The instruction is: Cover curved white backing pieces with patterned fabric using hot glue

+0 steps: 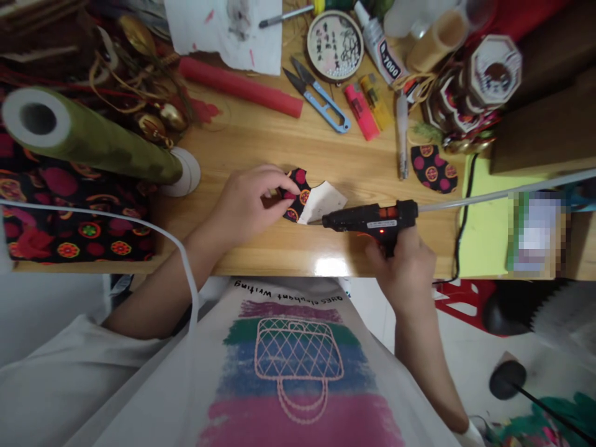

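My left hand (256, 198) pinches the left edge of a small patterned fabric piece (302, 185), black with red and orange circles. On its right side lies a white paper-like piece (326, 202), which partly covers the fabric. My right hand (406, 264) is wrapped round the handle of a black hot glue gun (367, 216) with a small red light glowing. The gun points left, its nozzle at the lower edge of the white piece; whether it touches cannot be made out. A long pale glue stick (503, 192) sticks out of the gun's back.
Blue thread snips (321, 102), a red roll (242, 87), pink and yellow lighters (362, 112) and a pen (402, 136) lie beyond my hands. Another fabric piece (434, 169) is at right. A green roll (116, 155) rests on folded fabric (79, 230). A white cord (158, 230) crosses my left arm.
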### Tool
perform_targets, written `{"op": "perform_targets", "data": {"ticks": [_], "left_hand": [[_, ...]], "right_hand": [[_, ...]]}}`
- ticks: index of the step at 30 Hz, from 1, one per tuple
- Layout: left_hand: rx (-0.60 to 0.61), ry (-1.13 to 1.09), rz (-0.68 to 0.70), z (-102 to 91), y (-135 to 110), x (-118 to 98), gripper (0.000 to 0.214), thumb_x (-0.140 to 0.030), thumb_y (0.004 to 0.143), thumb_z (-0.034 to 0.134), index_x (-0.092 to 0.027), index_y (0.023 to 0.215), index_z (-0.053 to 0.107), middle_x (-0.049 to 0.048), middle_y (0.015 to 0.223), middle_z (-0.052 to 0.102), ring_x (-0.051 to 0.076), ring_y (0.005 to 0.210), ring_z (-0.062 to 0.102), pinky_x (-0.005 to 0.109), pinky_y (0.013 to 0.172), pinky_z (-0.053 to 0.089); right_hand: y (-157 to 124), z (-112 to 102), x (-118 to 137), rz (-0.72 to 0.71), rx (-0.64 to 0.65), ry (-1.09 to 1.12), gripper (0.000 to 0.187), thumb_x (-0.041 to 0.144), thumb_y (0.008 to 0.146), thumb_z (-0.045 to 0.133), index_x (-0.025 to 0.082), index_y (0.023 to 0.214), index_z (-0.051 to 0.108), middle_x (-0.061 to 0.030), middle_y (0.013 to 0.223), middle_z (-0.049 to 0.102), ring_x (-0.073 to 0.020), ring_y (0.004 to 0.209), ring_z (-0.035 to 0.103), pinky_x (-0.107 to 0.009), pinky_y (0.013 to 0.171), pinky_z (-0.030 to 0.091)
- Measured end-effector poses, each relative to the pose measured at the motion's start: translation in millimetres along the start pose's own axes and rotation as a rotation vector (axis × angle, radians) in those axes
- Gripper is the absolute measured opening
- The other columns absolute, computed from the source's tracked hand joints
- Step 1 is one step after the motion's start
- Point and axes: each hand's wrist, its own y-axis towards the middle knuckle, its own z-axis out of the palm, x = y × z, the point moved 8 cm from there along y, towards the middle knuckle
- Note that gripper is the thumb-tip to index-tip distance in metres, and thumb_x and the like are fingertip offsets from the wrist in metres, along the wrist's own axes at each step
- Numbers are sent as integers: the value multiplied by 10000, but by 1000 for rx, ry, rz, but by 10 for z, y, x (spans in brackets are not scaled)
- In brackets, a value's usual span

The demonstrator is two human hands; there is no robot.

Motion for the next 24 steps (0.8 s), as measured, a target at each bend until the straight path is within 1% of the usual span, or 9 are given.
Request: {"op": "perform_targets", "data": {"ticks": [3, 9, 13, 17, 24], "left_hand": [[4, 6, 18, 6, -1, -3, 117, -118, 787, 643, -217, 821, 696, 15, 862, 721, 127, 694, 648, 217, 544, 482], [-17, -4, 27, -2, -1, -8, 133, -111, 789, 650, -232, 824, 693, 7, 854, 720, 130, 703, 644, 228, 555, 480], [-21, 1, 25, -8, 2, -4, 115, -123, 785, 653, -226, 817, 695, 11, 846, 720, 127, 685, 640, 227, 541, 473], [-14, -1, 15, -3, -1, 3, 97, -144, 796, 642, -223, 816, 695, 14, 839, 713, 137, 689, 640, 237, 556, 483], [5, -9, -13, 15, -13, 19, 95, -170, 817, 622, -226, 836, 696, 20, 877, 712, 153, 719, 651, 247, 573, 501]], "right_hand": [[15, 7, 51, -19, -16, 35, 220, 323, 781, 506, 202, 965, 512, -21, 658, 542, -210, 576, 516, -300, 510, 383], [60, 44, 103, -11, 24, 57, 204, 343, 765, 509, 217, 925, 510, -20, 663, 555, -190, 556, 494, -286, 486, 368], [46, 32, 78, -3, 38, 47, 235, 324, 765, 490, 209, 969, 514, -15, 649, 537, -196, 555, 492, -295, 501, 380], [27, 45, 77, -20, 58, 38, 281, 306, 783, 474, 190, 1036, 511, -35, 688, 560, -220, 611, 532, -311, 540, 406], [4, -42, 83, -69, -12, -15, 244, 261, 786, 474, 181, 1011, 525, -46, 698, 575, -214, 581, 526, -299, 519, 384]]}}
